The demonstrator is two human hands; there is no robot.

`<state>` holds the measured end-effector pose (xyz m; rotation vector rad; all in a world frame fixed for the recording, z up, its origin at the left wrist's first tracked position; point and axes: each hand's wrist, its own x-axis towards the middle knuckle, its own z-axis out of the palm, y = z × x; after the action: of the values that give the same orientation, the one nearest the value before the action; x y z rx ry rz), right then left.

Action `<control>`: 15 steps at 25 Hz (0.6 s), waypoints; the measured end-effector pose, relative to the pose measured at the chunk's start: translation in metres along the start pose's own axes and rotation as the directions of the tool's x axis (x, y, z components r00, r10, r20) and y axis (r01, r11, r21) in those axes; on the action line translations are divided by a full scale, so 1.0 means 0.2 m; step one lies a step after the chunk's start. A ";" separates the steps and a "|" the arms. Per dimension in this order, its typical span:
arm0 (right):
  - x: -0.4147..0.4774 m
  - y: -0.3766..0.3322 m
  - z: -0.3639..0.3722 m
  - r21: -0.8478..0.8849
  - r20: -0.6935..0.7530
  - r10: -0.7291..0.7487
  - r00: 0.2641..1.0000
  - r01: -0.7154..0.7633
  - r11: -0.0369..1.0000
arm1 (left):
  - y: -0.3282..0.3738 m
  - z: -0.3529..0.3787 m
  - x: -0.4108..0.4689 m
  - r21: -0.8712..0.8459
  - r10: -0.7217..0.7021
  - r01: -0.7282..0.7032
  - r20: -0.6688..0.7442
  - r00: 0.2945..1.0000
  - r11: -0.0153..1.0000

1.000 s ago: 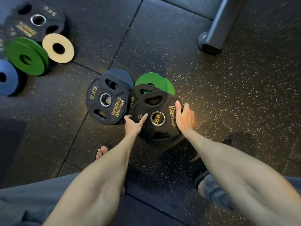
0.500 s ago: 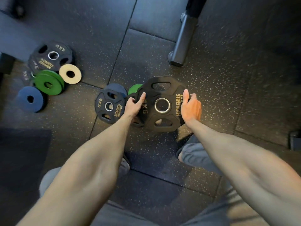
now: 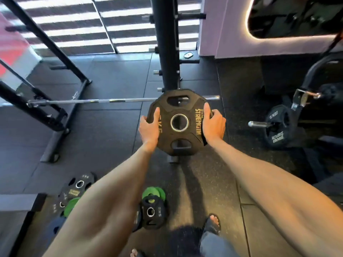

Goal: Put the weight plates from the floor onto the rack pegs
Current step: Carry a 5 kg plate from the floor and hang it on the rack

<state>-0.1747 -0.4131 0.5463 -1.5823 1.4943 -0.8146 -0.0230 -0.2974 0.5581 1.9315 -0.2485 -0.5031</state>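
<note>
Black weight plate (image 3: 179, 123) is being carried clear of the floor, its rim being gripped on either side by the curled fingers of the left hand (image 3: 148, 127) and right hand (image 3: 213, 125). Just beyond the fingers, the rack upright (image 3: 167, 43) is being faced. The carry judged under way, the plate's hole is next needing to be lined up with a free peg (image 3: 190, 61). More plates (image 3: 152, 212) are being left on the floor below.

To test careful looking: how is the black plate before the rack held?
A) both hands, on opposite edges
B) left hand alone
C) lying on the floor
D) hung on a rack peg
A: the left hand and right hand grip opposite edges of the black plate, off the floor.
</note>
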 end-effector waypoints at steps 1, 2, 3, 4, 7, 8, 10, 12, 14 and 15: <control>0.10 -0.13 -0.11 0.042 -0.020 -0.027 0.999 0.028 0.999 | 0.19 0.07 -0.01 -0.025 0.051 -0.051 -0.023 0.998 0.998; 0.20 -0.24 -0.22 0.071 -0.040 -0.055 0.998 0.057 0.996 | 0.36 0.13 -0.02 -0.035 0.101 -0.102 -0.039 0.994 0.994; 0.28 -0.34 -0.33 0.115 -0.052 -0.077 0.996 0.082 0.990 | 0.51 0.20 -0.03 -0.061 0.144 -0.147 -0.050 0.988 0.987; 0.37 -0.43 -0.43 0.162 -0.068 -0.101 0.993 0.111 0.980 | 0.66 0.27 -0.02 -0.096 0.190 -0.196 -0.065 0.980 0.976; 0.61 -0.62 -0.63 0.237 -0.143 -0.141 0.980 0.172 0.956 | 1.01 0.44 -0.01 -0.143 0.270 -0.283 -0.103 0.957 0.948; 0.71 -0.69 -0.70 0.274 -0.168 -0.150 0.974 0.192 0.942 | 1.13 0.51 0.01 -0.170 0.296 -0.310 -0.103 0.950 0.935; 0.91 -0.83 -0.82 0.310 -0.248 -0.177 0.953 0.251 0.917 | 1.38 0.63 0.04 -0.204 0.345 -0.363 -0.120 0.931 0.909; 1.12 -0.95 -0.89 0.341 -0.305 -0.207 0.930 0.309 0.888 | 1.61 0.76 0.11 -0.258 0.401 -0.419 -0.122 0.908 0.871; 1.31 -1.04 -0.93 0.316 -0.375 -0.230 0.898 0.357 0.879 | 1.77 0.87 0.18 -0.282 0.441 -0.456 -0.116 0.890 0.844; 1.42 -1.08 -0.93 0.290 -0.407 -0.239 0.882 0.373 0.881 | 1.85 0.94 0.25 -0.303 0.456 -0.468 -0.116 0.883 0.830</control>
<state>-0.2058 -0.7198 0.8057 -1.4574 1.2412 -1.5471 -0.0428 -0.6221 0.8209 1.4870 -0.5592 -0.1656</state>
